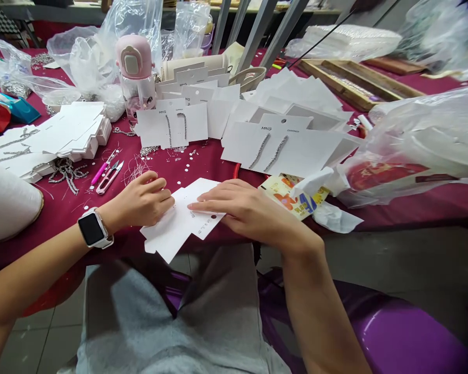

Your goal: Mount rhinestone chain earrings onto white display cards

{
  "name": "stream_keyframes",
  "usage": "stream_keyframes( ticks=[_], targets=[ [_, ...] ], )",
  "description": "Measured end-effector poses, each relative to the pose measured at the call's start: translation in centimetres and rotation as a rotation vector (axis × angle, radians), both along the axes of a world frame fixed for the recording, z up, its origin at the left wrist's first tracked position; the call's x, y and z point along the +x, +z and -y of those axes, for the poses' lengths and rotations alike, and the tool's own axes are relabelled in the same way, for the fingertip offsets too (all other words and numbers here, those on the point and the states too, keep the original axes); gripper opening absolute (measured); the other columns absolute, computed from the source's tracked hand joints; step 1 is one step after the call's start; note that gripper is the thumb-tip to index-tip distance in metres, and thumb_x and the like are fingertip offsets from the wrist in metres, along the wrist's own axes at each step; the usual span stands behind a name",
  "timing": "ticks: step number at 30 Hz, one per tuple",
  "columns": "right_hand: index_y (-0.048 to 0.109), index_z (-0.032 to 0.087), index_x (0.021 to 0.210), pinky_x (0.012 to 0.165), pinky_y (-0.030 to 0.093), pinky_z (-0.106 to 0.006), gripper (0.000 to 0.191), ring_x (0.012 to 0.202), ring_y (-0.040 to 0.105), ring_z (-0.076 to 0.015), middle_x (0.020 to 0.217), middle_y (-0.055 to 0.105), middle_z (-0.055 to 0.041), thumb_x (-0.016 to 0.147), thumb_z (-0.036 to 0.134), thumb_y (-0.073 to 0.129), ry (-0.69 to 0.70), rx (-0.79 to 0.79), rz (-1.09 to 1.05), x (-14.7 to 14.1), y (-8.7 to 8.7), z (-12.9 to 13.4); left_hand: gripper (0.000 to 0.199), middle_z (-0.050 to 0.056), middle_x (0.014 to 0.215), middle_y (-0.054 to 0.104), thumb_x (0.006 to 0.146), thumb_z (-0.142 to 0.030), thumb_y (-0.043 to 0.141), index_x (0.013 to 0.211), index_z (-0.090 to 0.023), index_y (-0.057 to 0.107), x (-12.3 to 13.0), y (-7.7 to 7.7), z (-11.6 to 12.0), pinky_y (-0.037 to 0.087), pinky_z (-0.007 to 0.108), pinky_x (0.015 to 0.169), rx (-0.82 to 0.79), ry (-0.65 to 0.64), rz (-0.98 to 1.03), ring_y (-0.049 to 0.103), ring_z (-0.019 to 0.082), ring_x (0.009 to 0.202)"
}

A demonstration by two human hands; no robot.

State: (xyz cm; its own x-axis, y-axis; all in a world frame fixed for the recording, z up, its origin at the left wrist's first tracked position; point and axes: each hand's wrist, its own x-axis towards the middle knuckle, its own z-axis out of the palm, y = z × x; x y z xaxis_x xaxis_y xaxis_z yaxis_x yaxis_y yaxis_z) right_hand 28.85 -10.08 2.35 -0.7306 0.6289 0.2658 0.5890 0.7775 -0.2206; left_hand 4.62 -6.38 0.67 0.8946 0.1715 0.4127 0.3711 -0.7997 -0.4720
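one white card (179, 221) under both hands
your left hand (138, 201) curls at its edge, your right hand (237, 205) lies spread flat across it, on the maroon-clothed desk (203, 169).

Maroon-clothed table (187, 169), pink thread snips (109, 177) just left of the left fingers (159, 192), earring cards (281, 150) beyond them

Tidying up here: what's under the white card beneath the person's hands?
The white card lies on the maroon tablecloth, under the left hand and right hand. Anything directly beneath it is hidden.
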Motion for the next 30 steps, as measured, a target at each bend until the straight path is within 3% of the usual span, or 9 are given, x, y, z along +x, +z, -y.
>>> stream_keyframes(
  ticks=[5, 10, 12, 14, 19, 22, 25, 28, 30],
  targets=[
    [0.063, 0.026, 0.109, 0.088, 0.044, -0.035, 0.040, 0.091, 0.061, -0.0165, 0.097, 0.068, -0.0018, 0.082, 0.003, 0.045, 0.025, 0.241, 0.084, -0.3, 0.2, 1.4, 0.017, -0.005, 0.064, 0.063, 0.079, -0.013, 0.051, 0.066, -0.020, 0.060, 0.5, 1.9, 0.2, 0.043, 0.028, 0.075, 0.140, -0.027, -0.033, 0.052, 0.013, 0.069],
    [0.061, 0.027, 0.113, 0.093, 0.042, -0.036, 0.038, 0.093, 0.058, -0.0165, 0.105, 0.066, -0.0039, 0.085, 0.008, 0.045, -0.061, 0.496, 0.100, -0.6, 1.1, 2.3, 0.028, -0.005, 0.067, 0.061, 0.084, -0.008, 0.040, 0.069, -0.022, 0.059, 0.5, 5.7, -0.2, 0.043, 0.028, 0.077, 0.215, -0.021, -0.108, 0.052, 0.012, 0.074],
    [0.060, 0.025, 0.115, 0.094, 0.041, -0.035, 0.036, 0.096, 0.056, -0.0170, 0.107, 0.066, -0.0056, 0.087, 0.010, 0.043, -0.111, 0.588, 0.086, -1.1, 0.6, 2.3, 0.030, -0.004, 0.068, 0.060, 0.086, -0.009, 0.038, 0.069, -0.022, 0.059, 0.3, 6.7, -0.8, 0.044, 0.028, 0.075, 0.196, 0.014, -0.142, 0.052, 0.012, 0.072],
    [0.060, 0.025, 0.116, 0.091, 0.041, -0.035, 0.035, 0.096, 0.056, -0.0175, 0.107, 0.065, -0.0069, 0.087, 0.011, 0.045, -0.137, 0.624, 0.075, -1.8, -0.3, 2.1, 0.031, -0.004, 0.069, 0.061, 0.086, -0.009, 0.037, 0.070, -0.022, 0.060, -0.1, 6.6, -1.5, 0.044, 0.028, 0.074, 0.209, 0.017, -0.176, 0.053, 0.012, 0.072],
    [0.058, 0.023, 0.118, 0.081, 0.044, -0.035, 0.037, 0.090, 0.058, -0.0203, 0.104, 0.065, -0.0091, 0.081, 0.019, 0.056, -0.109, 0.328, 0.157, -3.1, -2.7, 1.8, 0.029, -0.004, 0.069, 0.064, 0.087, -0.014, 0.037, 0.075, -0.022, 0.062, -1.2, 2.3, -3.1, 0.044, 0.026, 0.073, 0.200, -0.063, -0.208, 0.053, 0.009, 0.062],
    [0.057, 0.022, 0.119, 0.085, 0.042, -0.038, 0.046, 0.096, 0.058, -0.0236, 0.111, 0.063, -0.0117, 0.079, 0.045, 0.058, -0.052, 0.120, 0.116, -3.0, -2.6, 1.3, 0.023, -0.003, 0.070, 0.065, 0.087, -0.016, 0.041, 0.078, -0.021, 0.062, -1.8, 0.2, -3.5, 0.044, 0.026, 0.072, 0.212, -0.054, -0.121, 0.055, 0.009, 0.063],
    [0.058, 0.019, 0.116, 0.083, 0.042, -0.036, 0.051, 0.093, 0.059, -0.0218, 0.103, 0.066, -0.0099, 0.079, 0.054, 0.053, -0.101, -0.131, -0.009, -3.1, -1.6, -0.2, 0.019, -0.005, 0.070, 0.066, 0.086, -0.014, 0.045, 0.079, -0.020, 0.061, -2.0, -0.3, -3.5, 0.044, 0.026, 0.069, 0.246, -0.092, -0.034, 0.055, 0.009, 0.063],
    [0.060, 0.015, 0.109, 0.073, 0.042, -0.027, 0.034, 0.078, 0.059, -0.0146, 0.087, 0.066, -0.0053, 0.086, 0.037, 0.048, -0.236, -0.351, -0.128, -4.1, -1.1, -2.6, 0.011, -0.005, 0.071, 0.067, 0.084, -0.015, 0.050, 0.080, -0.019, 0.060, -1.8, 0.0, -3.3, 0.045, 0.026, 0.067, 0.257, -0.125, -0.001, 0.053, 0.009, 0.062],
    [0.061, 0.015, 0.106, 0.069, 0.040, -0.025, 0.030, 0.072, 0.055, -0.0122, 0.082, 0.063, -0.0031, 0.082, 0.031, 0.054, -0.231, -0.386, -0.145, -5.1, -1.3, -4.2, 0.007, -0.004, 0.068, 0.065, 0.083, -0.021, 0.054, 0.080, -0.017, 0.060, -1.6, 0.1, -3.1, 0.045, 0.027, 0.066, 0.262, -0.126, 0.017, 0.051, 0.010, 0.061]
  ],
)
